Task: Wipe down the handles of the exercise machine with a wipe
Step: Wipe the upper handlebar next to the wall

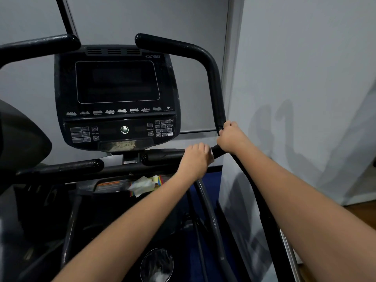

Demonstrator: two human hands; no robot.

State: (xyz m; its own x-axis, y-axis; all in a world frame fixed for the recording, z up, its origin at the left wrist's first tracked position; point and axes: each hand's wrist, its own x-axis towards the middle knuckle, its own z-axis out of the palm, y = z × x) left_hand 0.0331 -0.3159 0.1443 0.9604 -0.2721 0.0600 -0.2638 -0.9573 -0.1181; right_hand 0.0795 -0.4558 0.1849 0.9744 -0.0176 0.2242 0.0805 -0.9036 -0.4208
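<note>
The black exercise machine has a tall curved right handle [213,78] and a short horizontal right handle [162,156] under the console. My left hand [195,159] is closed around the outer end of the short handle. A thin white sliver of wipe [212,156] shows at its fingertips, and the rest of the wipe is hidden in the fist. My right hand [230,137] grips the tall handle low down, just above and to the right of my left hand. The tall left handle [40,44] and the short left handle [71,165] are untouched.
The console [116,82], with a dark screen and keypad, sits between the handles. A crumpled white tissue [142,185] lies in the tray below it beside coloured paper. A grey wall [305,78] stands close on the right. A round disc [156,263] sits on the frame below.
</note>
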